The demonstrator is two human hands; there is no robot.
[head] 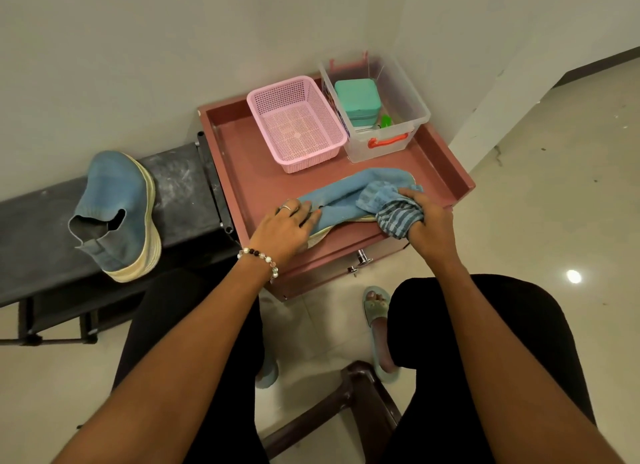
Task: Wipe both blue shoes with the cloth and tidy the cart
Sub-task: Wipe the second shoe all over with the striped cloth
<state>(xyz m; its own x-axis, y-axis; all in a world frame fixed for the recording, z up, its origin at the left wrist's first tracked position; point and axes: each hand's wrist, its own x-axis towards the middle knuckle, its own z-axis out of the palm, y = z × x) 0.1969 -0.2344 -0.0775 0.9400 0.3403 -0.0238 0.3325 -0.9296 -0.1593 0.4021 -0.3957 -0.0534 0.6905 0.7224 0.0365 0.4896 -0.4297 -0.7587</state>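
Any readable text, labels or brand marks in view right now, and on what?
None legible.
Clear plastic storage box with orange handle: a printed sticker on its left wall, too blurred and oblique to read.
Blue knit shoe on the red cart tray, blue knit shoe on the black bench, pink mesh basket, teal lidded container: no visible markings.

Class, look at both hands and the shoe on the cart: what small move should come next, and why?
Probably draw the striped cloth, bunched in the right hand, along the blue shoe toward its heel. The left hand pins that end flat on the cart, steadying the shoe.
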